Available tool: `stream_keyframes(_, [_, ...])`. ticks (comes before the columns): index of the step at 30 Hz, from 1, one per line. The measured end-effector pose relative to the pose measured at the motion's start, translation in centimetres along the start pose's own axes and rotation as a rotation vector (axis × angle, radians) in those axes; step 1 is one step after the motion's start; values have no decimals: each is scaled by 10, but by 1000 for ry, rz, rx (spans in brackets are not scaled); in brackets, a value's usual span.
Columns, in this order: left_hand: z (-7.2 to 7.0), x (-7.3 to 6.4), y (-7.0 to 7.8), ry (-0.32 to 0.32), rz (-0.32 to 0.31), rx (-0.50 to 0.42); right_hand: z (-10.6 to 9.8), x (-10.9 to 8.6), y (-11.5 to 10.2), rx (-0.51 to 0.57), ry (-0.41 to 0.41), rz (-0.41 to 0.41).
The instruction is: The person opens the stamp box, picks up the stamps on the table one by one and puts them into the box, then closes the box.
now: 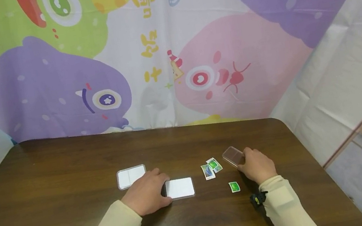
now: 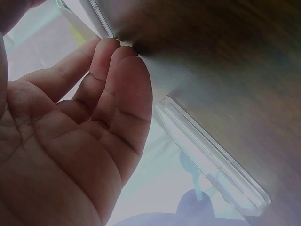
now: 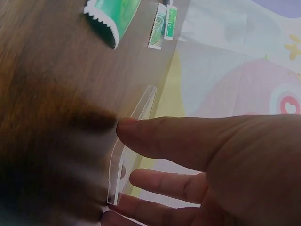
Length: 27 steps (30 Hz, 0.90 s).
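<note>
Curtain: cartoon-monster print in purple, green and pink, takes up the whole 12 o'clock side of my head view.
Table: dark brown wood, from the curtain's foot down to 6.
Sleeves: pale cream, coming in at 7-ish and 5-ish.
Left hand: pretty narrow, fingers bent, gripping the 9 o'clock end of the middle case.
Right hand: narrow too, thumb on one side and fingers on the other, pinching the 4 o'clock end of the clear case.
Middle case: white face, see-through rim. Can't tell from my end whether it's lifted.
Left case: same look, about 10 o'clock from the middle one, partly behind the left hand.
Clear case: wood shows through it, sits angled, between 2 and 3 from the middle case.
Band: black, on the right wrist, 6 o'clock of that hand.
Stamps: a few overlapping, 8-to-9 from the clear case. One green loner at its 6.
</note>
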<state>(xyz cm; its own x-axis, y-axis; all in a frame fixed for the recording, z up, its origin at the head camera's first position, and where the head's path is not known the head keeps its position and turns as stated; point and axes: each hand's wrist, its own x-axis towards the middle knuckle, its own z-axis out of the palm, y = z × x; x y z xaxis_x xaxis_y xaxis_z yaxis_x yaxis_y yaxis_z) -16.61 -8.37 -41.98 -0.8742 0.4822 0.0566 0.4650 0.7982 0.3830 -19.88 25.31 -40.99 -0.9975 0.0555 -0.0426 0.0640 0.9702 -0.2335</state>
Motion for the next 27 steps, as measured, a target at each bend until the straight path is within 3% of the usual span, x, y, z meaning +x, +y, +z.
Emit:
stream_keyframes(22, [0, 0, -1, 4, 7, -5, -3, -2, -2, 22, -23, -6])
stream_keyframes(27, [2, 0, -1, 0, 6, 3, -6, -3, -3, 44, 5, -20])
